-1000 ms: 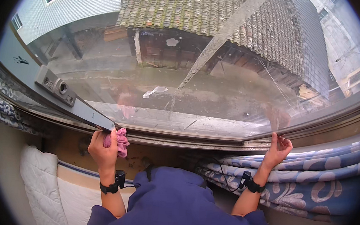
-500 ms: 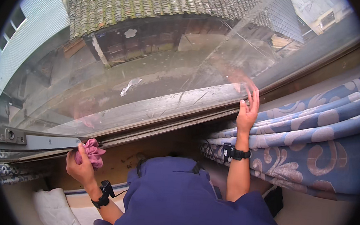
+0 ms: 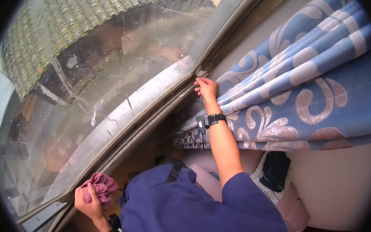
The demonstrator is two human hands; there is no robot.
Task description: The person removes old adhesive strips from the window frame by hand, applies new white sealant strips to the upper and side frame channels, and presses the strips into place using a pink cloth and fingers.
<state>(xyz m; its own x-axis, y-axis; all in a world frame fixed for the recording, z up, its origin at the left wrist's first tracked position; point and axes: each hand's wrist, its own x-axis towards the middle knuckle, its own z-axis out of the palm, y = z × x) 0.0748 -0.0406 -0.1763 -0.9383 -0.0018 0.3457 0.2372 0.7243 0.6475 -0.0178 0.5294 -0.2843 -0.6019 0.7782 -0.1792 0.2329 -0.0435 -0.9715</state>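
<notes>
1. The cloth [image 3: 104,187] is pinched by the left hand [image 3: 87,201] near 7 o'clock, bunched at 1 o'clock from its fingers.
2. The right hand [image 3: 206,89], near 1 o'clock, is bent by the frame [image 3: 157,114]; pinching cannot be told.

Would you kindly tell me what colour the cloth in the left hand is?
The cloth is a muted pinkish purple, best seen in the head view.

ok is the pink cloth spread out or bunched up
Bunched up: the pink cloth is crumpled into a loose wad in the left hand, with creases bulging above the fingers and no flat spread showing.
</notes>
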